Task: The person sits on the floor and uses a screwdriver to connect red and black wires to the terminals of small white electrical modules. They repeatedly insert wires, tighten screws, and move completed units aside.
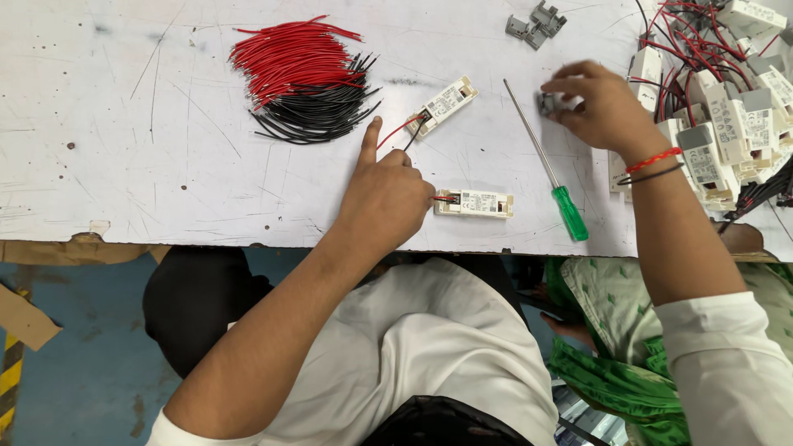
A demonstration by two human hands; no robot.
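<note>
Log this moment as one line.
left hand: at white module | right hand: holds grey clip | screwdriver: on table

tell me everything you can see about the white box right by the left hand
The small white rectangular plastic box lies flat on the scratched white tabletop, near its front edge, long side running left to right. Its top carries a printed label. Short red and black wires enter its left end, where the left hand meets it with curled fingers. The green-handled screwdriver lies just right of it, not touching.

White short sleeves on both arms, with red and black thread bands (652, 165) (right wrist).
</note>
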